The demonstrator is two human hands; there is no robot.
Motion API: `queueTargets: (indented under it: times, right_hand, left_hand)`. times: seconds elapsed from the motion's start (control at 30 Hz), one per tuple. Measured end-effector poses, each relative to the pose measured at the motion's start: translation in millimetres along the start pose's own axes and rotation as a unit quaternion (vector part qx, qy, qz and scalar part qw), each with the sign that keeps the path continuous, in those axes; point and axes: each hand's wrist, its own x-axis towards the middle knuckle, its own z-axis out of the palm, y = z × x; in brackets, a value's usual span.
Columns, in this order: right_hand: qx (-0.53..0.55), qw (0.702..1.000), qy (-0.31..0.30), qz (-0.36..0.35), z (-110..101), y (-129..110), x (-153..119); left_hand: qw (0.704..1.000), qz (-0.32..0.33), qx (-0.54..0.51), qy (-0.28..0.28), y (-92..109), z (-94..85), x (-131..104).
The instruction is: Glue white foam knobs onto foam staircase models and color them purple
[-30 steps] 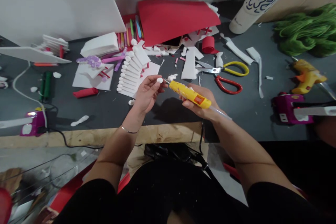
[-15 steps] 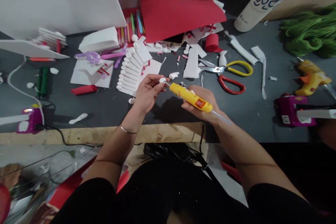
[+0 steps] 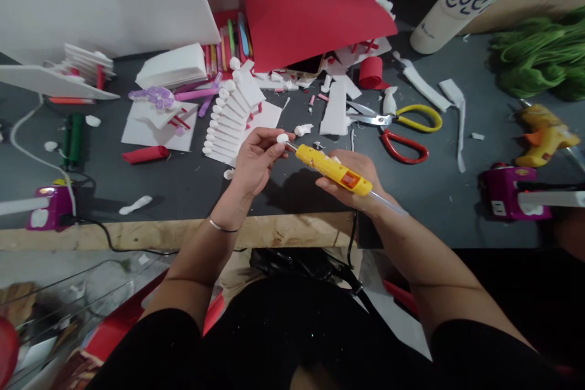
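My left hand (image 3: 256, 160) pinches a small white rolled piece (image 3: 282, 138) between thumb and fingers. Wrapped round a yellow hot glue gun (image 3: 333, 169) is my right hand (image 3: 354, 173), with a clear glue stick (image 3: 388, 202) poking out of the gun's rear. The metal nozzle meets the white piece, or comes very close to it. Just beyond my left hand lies a fan of white strips with rolled ends (image 3: 223, 128). A crumpled white scrap (image 3: 303, 129) rests beside my left fingertips.
Scissors (image 3: 388, 120) with yellow and red handles lie open on the dark table. A red sheet (image 3: 315, 24) covers things at the back. To the right are a second glue gun (image 3: 546, 131), a purple power box (image 3: 507, 192), green yarn (image 3: 543, 55) and a white bottle (image 3: 450, 6).
Both hands keep almost the same pose, with the nozzle held at the white piece. The view has shifted very slightly.
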Motion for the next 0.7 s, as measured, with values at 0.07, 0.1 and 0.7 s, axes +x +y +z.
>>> queueTargets:
  times: [0.07, 0.1, 0.7]
  right_hand:
    - [-0.012, 1.000, 0.010, -0.003, 1.1, 0.1, -0.3]
    - [-0.015, 1.000, 0.014, -0.005, 1.4, 0.3, -0.5]
    - [0.033, 0.998, -0.033, 0.050, -4.1, -0.8, -2.7]
  left_hand:
    - [1.000, -0.001, -0.003, 0.000, 0.5, 0.0, 0.2]
    - [1.000, -0.002, -0.002, 0.001, 0.6, -0.2, 0.3]
    - [1.000, -0.021, 0.017, 0.007, -0.8, -2.7, -1.3]
